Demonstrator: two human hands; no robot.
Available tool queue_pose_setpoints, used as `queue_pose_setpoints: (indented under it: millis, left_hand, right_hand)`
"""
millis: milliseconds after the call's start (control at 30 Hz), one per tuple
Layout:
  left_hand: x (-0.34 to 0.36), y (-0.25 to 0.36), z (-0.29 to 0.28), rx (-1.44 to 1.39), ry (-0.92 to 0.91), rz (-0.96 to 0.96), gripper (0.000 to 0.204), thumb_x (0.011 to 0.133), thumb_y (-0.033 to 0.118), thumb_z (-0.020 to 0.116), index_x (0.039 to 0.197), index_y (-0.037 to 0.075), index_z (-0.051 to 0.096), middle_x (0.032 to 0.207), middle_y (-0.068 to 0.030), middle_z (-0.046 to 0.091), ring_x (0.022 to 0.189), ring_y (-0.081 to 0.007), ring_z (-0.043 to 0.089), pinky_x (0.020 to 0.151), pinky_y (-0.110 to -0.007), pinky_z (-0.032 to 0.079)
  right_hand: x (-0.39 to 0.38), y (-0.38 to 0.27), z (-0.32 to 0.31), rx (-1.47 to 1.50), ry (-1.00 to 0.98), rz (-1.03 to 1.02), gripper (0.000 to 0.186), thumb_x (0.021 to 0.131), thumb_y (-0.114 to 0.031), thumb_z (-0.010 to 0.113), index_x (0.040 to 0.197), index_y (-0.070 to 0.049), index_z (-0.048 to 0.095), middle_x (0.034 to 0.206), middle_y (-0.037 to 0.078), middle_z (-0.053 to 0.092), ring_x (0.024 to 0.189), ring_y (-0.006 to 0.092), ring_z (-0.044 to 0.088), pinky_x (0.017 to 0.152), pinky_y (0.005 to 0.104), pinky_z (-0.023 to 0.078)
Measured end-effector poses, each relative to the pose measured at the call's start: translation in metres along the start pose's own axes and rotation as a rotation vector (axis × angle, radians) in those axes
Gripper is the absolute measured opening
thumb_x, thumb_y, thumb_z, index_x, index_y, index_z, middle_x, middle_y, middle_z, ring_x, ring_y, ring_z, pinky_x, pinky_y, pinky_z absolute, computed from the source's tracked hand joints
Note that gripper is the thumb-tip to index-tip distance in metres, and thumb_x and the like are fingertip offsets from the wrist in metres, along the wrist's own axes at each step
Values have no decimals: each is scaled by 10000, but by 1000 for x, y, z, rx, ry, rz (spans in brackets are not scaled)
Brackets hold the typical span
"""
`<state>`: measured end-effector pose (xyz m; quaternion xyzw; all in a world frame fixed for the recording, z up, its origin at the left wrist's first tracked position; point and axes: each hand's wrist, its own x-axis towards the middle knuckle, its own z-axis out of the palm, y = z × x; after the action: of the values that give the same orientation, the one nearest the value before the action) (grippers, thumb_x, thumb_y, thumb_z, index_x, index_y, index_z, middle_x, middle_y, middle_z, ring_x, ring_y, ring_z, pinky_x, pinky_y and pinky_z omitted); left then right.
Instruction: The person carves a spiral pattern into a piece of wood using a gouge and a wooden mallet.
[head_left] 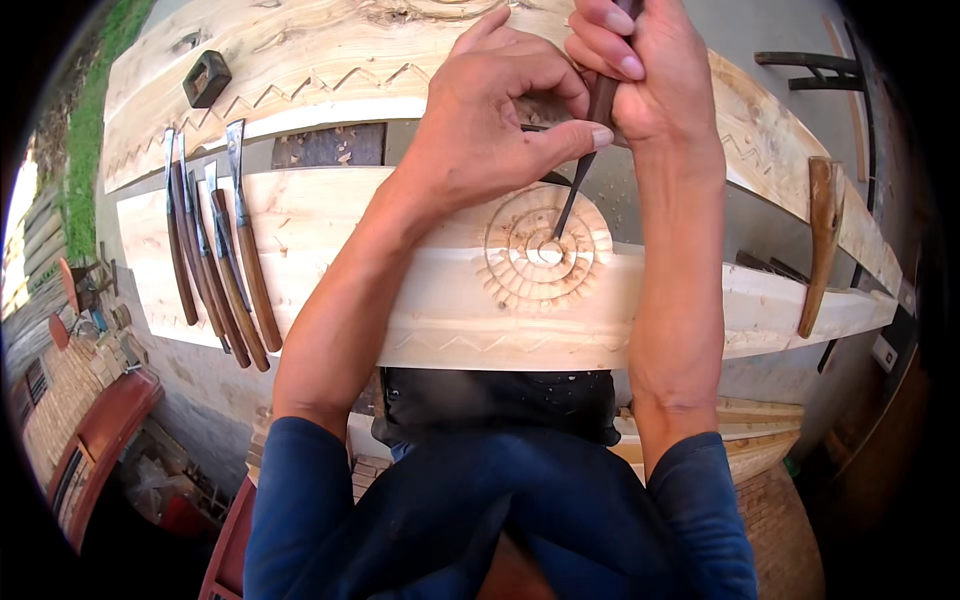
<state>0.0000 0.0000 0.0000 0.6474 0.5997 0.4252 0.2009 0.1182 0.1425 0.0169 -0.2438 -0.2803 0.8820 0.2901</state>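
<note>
My right hand (pixel 665 85) is wrapped round the upper handle of a carving chisel (pixel 574 195). Lower down, my left hand (pixel 505 115) is closed about the same handle, its thumb pressed along it. The chisel leans, its dark metal shank running down to the middle of a round carved rosette (pixel 515 272). Concentric rings and small radial cuts make up this rosette, with pale fresh wood at its centre. It is cut into a long light wooden plank (pixel 440 325) lying across in front of me, with a zigzag line along its near edge. The chisel's cutting tip is too small to make out.
Several chisels (pixel 250 270) with wooden handles lie side by side on the plank's left part. A wooden mallet (pixel 823 235) rests at its right end. On a second zigzag-carved plank (pixel 310 65) behind stands a small dark hollow block (pixel 207 80). Wood chips are scattered around.
</note>
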Motion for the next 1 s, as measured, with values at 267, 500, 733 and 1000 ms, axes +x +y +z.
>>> queue_pose_setpoints:
  millis: [267,500,733,1000]
  left_hand:
    - [-24,6,3,-154,93,-104,214,887,211,884,996,50,794,875,-22,756,894,-179,717,1236,-493,373]
    - [-19,-1,5,-126,60,-37,268,835,233,908,964,47,766,883,-58,766,968,-246,698,1232,-506,370]
    - [-22,-1,7,-58,62,-16,240,855,243,895,957,63,773,893,-31,770,1030,-249,687,1239,-506,355]
    - [-22,1,5,-78,35,-60,252,856,259,898,956,64,774,873,-21,756,1084,-253,672,1242,-511,337]
  right_hand:
    - [4,-13,24,-146,-43,-30,459,1152,-512,497,928,-113,540,651,-6,481,394,76,333,373,225,270]
    - [14,6,28,-185,-58,17,459,1143,-513,518,939,-103,548,655,8,494,404,81,346,374,227,276]
    - [12,11,27,-233,-34,-43,450,1138,-496,540,950,-87,556,677,24,513,428,87,359,390,230,280]
    - [10,13,30,-240,14,-59,441,1136,-481,553,949,-82,560,684,23,517,441,82,358,396,224,281]
